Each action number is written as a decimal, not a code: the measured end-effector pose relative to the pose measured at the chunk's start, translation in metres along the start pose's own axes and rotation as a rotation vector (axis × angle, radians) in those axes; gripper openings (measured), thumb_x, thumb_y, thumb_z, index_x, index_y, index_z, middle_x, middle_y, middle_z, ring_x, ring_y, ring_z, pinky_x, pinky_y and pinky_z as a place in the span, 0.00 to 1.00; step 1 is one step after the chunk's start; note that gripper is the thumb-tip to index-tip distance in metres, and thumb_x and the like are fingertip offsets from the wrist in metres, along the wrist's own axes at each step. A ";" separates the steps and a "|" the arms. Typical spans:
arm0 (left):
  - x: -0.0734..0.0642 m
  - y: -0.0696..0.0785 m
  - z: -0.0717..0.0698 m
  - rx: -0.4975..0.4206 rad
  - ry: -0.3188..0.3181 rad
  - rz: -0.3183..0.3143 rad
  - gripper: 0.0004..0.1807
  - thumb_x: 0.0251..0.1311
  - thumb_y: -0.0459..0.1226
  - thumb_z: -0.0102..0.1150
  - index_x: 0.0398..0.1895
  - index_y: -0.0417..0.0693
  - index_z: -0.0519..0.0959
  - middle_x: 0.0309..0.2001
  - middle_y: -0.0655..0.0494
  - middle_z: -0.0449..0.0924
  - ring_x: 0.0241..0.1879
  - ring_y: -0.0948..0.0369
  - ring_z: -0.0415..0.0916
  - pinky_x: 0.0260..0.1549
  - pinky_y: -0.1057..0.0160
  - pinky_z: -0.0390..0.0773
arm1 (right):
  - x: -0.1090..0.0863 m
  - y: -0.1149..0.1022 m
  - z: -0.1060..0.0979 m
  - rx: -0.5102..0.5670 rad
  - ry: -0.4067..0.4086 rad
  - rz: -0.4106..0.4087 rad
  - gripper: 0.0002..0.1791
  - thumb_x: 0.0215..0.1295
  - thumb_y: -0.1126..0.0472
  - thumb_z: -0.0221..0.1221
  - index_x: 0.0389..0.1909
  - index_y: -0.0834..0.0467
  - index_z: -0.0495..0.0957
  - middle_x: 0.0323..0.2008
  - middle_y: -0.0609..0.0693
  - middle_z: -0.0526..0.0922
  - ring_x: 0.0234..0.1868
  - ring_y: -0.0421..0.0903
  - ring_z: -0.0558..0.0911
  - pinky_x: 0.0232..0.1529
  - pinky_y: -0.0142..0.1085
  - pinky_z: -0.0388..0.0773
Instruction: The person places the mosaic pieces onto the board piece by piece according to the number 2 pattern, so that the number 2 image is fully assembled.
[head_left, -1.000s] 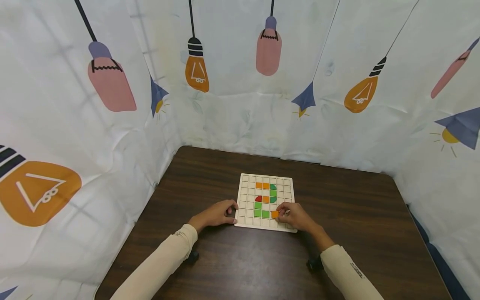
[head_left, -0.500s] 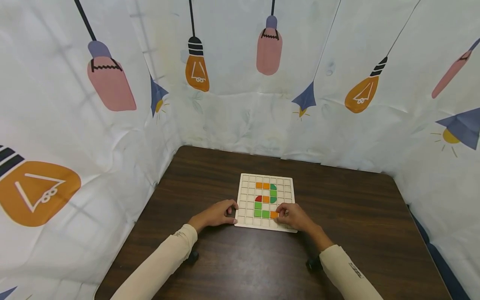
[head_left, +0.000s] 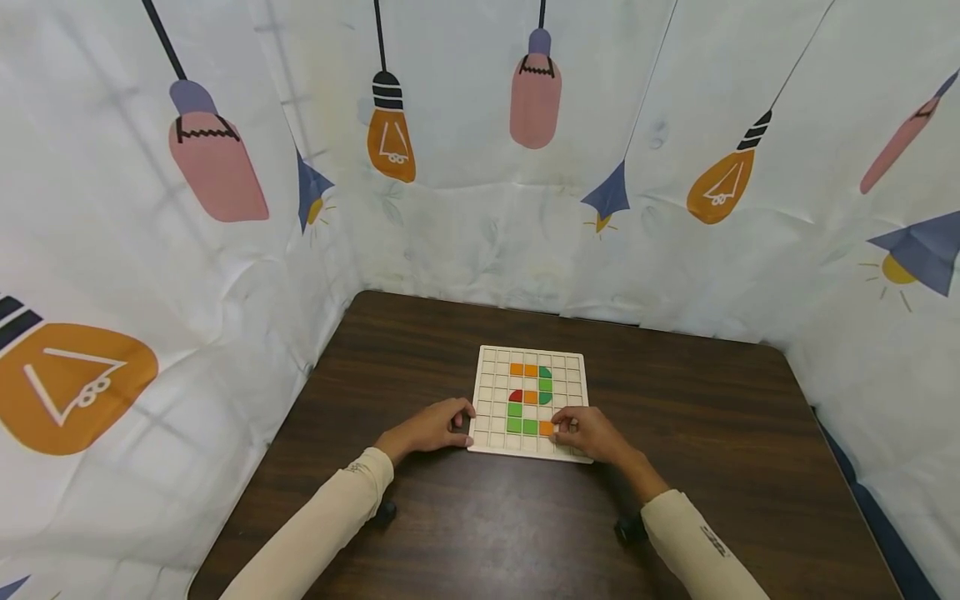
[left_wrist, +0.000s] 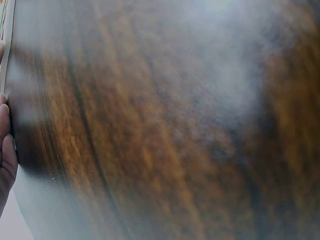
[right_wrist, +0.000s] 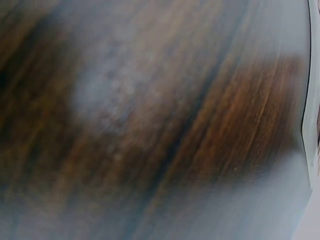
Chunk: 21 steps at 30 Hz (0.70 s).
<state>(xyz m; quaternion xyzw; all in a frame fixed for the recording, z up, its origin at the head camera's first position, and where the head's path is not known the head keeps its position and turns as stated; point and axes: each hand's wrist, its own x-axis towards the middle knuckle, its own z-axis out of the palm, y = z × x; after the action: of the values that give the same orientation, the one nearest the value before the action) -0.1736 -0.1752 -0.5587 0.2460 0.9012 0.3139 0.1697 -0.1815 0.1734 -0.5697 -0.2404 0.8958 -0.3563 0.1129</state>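
A pale gridded board [head_left: 491, 392] lies on the dark wooden table. In the head view, the fingers and thumb of my left hand [head_left: 433, 426] touch its left edge. Fingertips of that hand also show at the left border of the left wrist view. Over the board's lower right part, my right hand [head_left: 596, 433] pinches an orange square tile [head_left: 546, 428], which sits at the right end of a row beside a green square tile [head_left: 529, 427]. Above are a red quarter-round tile [head_left: 516, 396], a dark green quarter-round tile [head_left: 545, 398] and several orange and green tiles.
The brown tabletop [head_left: 697, 417] extends around the board. Behind and left of it hangs a white curtain [head_left: 465, 242] printed with lamps. A dark wrist device [head_left: 628, 530] is under the right sleeve. The right wrist view shows mostly tabletop, with a pale board edge [right_wrist: 312, 100].
The orange tile in my right hand has shifted slightly left and settled into line with the green tiles. My left hand has stayed at the board's edge.
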 end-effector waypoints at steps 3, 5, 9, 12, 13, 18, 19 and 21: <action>0.000 0.000 0.000 -0.004 0.000 0.002 0.22 0.61 0.45 0.70 0.55 0.51 0.74 0.39 0.57 0.71 0.35 0.62 0.69 0.39 0.60 0.69 | 0.000 0.001 0.001 0.007 0.011 -0.022 0.08 0.62 0.61 0.69 0.41 0.57 0.84 0.29 0.41 0.79 0.29 0.35 0.73 0.31 0.29 0.72; 0.000 0.000 0.000 -0.007 -0.001 -0.003 0.22 0.61 0.45 0.70 0.55 0.52 0.74 0.39 0.58 0.71 0.35 0.62 0.69 0.39 0.60 0.69 | 0.000 0.002 0.003 0.010 0.019 -0.039 0.08 0.62 0.61 0.68 0.41 0.58 0.84 0.29 0.42 0.79 0.29 0.34 0.73 0.31 0.29 0.72; 0.001 0.000 0.000 0.002 -0.004 -0.015 0.22 0.60 0.45 0.70 0.54 0.52 0.74 0.39 0.58 0.71 0.35 0.63 0.69 0.39 0.61 0.69 | 0.000 0.002 0.005 0.001 0.029 -0.048 0.07 0.62 0.62 0.67 0.41 0.57 0.84 0.29 0.41 0.79 0.29 0.33 0.72 0.32 0.28 0.72; 0.002 0.000 0.000 0.003 -0.007 -0.015 0.22 0.60 0.46 0.70 0.54 0.52 0.74 0.39 0.58 0.71 0.35 0.63 0.69 0.39 0.61 0.70 | 0.000 0.002 0.005 -0.008 0.037 -0.054 0.07 0.63 0.63 0.67 0.41 0.57 0.84 0.29 0.40 0.79 0.28 0.32 0.72 0.32 0.28 0.72; 0.002 0.000 0.000 0.003 -0.010 -0.015 0.22 0.60 0.46 0.70 0.55 0.52 0.74 0.39 0.58 0.71 0.35 0.63 0.69 0.39 0.61 0.69 | 0.000 0.001 0.006 -0.011 0.037 -0.053 0.07 0.62 0.64 0.67 0.41 0.58 0.84 0.29 0.41 0.79 0.28 0.32 0.72 0.32 0.28 0.72; 0.002 -0.001 -0.002 -0.005 -0.023 -0.015 0.23 0.61 0.45 0.70 0.55 0.51 0.74 0.39 0.58 0.71 0.35 0.63 0.68 0.40 0.61 0.69 | 0.002 -0.001 0.007 -0.008 0.029 -0.043 0.07 0.62 0.63 0.67 0.41 0.58 0.84 0.28 0.41 0.80 0.28 0.33 0.73 0.31 0.28 0.72; 0.001 -0.001 -0.003 -0.006 -0.025 -0.015 0.23 0.61 0.44 0.70 0.55 0.51 0.74 0.39 0.57 0.71 0.35 0.63 0.68 0.39 0.61 0.69 | 0.002 -0.002 0.007 -0.007 0.025 -0.041 0.07 0.63 0.63 0.67 0.41 0.57 0.84 0.28 0.41 0.80 0.28 0.33 0.73 0.31 0.28 0.73; 0.001 -0.001 -0.004 -0.013 -0.026 -0.011 0.23 0.61 0.43 0.70 0.55 0.50 0.74 0.39 0.56 0.72 0.34 0.62 0.68 0.39 0.61 0.69 | 0.003 -0.003 0.008 0.001 0.026 -0.037 0.08 0.63 0.62 0.68 0.42 0.57 0.84 0.28 0.41 0.81 0.28 0.33 0.73 0.32 0.28 0.73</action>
<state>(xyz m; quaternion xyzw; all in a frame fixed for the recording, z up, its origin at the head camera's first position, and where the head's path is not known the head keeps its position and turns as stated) -0.1767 -0.1772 -0.5566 0.2440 0.8981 0.3158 0.1847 -0.1799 0.1658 -0.5734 -0.2522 0.8925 -0.3617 0.0948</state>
